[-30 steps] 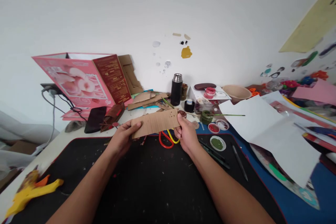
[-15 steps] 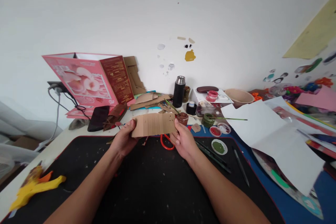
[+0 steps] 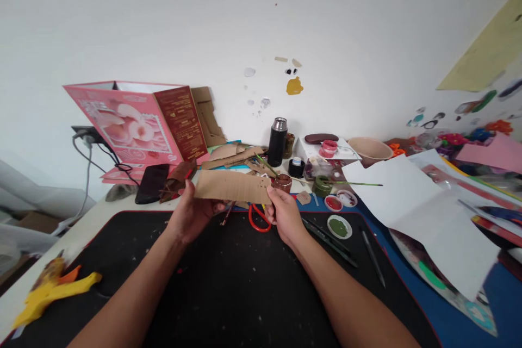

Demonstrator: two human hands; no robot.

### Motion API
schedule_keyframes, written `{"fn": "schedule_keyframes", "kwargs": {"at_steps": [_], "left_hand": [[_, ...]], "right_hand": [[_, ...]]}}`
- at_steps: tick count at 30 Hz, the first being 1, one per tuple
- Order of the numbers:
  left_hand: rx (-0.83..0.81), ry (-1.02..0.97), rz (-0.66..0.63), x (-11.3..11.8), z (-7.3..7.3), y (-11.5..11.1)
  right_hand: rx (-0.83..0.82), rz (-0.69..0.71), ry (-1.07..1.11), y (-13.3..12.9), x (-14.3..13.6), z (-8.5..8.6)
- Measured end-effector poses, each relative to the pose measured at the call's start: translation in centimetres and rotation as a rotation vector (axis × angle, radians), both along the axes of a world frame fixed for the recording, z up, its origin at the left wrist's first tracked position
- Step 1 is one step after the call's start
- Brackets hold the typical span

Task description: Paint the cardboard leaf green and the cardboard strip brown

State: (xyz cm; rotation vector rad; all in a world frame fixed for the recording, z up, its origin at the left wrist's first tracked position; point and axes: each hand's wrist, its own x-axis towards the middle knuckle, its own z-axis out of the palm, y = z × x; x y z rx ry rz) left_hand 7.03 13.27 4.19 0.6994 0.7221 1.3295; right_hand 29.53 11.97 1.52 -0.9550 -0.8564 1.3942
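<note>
A rectangular strip of brown cardboard (image 3: 232,186) is held up above the far edge of the black mat, its ribbed face showing and small dark holes near its right end. My right hand (image 3: 285,213) pinches that right end between thumb and fingers. At the other end, my left hand (image 3: 191,216) has its thumb against the strip's left edge and its fingers underneath, partly hidden. Red-handled scissors (image 3: 260,227) lie just below the strip, between the hands, their blades hidden.
The black mat (image 3: 228,293) carries a yellow glue gun (image 3: 53,291) at left and dark pencils (image 3: 332,244) at right. Behind stand a black thermos (image 3: 278,144), paint jars (image 3: 322,186) and a pink box (image 3: 134,130). White paper (image 3: 399,190) lies at right beside a green paint lid (image 3: 339,227).
The cardboard strip has tilted and its left end has moved left and up a little. My left hand has loosened, its fingers spreading below the strip. My right hand keeps its pinch.
</note>
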Motion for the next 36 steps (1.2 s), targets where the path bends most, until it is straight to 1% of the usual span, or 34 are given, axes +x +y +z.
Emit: {"fn": "schedule_keyframes", "kwargs": {"at_steps": [2, 3, 4, 7, 9, 11, 13, 16, 18, 20, 23, 26, 28, 31, 34, 36], "left_hand": [[0.043, 0.045, -0.1, 0.5, -0.3, -0.3], [0.042, 0.074, -0.117, 0.8, -0.6, -0.4], [0.031, 0.1, -0.107, 1.0, -0.9, -0.4], [-0.015, 0.134, 0.008, 1.1, -1.5, 0.2], [-0.015, 0.127, 0.108, 0.9, -1.5, 0.6], [0.006, 0.118, 0.201, 0.5, -1.4, 1.0], [0.018, 0.134, 0.266, 0.2, -1.2, 1.3], [0.012, 0.174, 0.309, 0.0, -1.1, 1.4], [0.007, 0.179, 0.314, 0.0, -1.2, 1.4], [0.002, 0.176, 0.303, 0.1, -1.2, 1.4], [0.003, 0.17, 0.273, 0.2, -1.2, 1.3], [0.021, 0.164, 0.25, 0.3, -1.3, 1.3], [0.039, 0.17, 0.24, 0.3, -1.6, 1.4], [0.069, 0.2, 0.232, 0.2, -2.1, 1.7], [0.095, 0.232, 0.229, 0.1, -2.5, 1.9], [0.109, 0.245, 0.226, 0.1, -2.6, 1.9]], "right_hand": [[0.004, -0.01, -0.012, -0.1, 0.1, 0.1], [0.006, -0.005, -0.027, -0.1, 0.1, 0.1], [0.011, 0.007, -0.045, -0.2, 0.1, 0.2], [0.052, 0.107, -0.136, -0.6, -0.2, 0.2], [0.095, 0.193, -0.213, -1.0, -0.6, 0.0], [0.143, 0.24, -0.303, -1.3, -0.9, -0.4], [0.185, 0.228, -0.391, -1.3, -1.1, -0.8], [0.205, 0.168, -0.516, -1.1, -0.7, -0.7], [0.229, 0.145, -0.679, -0.9, -0.1, 0.0], [0.288, 0.138, -0.943, -1.0, 0.8, 1.1], [0.342, 0.171, -1.33, -1.4, 2.0, 2.9], [0.326, 0.222, -1.603, -1.7, 2.8, 3.8], [0.312, 0.247, -1.724, -1.7, 2.9, 4.0], [0.302, 0.312, -1.833, -1.5, 2.4, 3.9], [0.288, 0.384, -1.892, -1.4, 1.4, 3.7], [0.281, 0.4, -1.896, -1.3, 0.8, 3.5]]}}
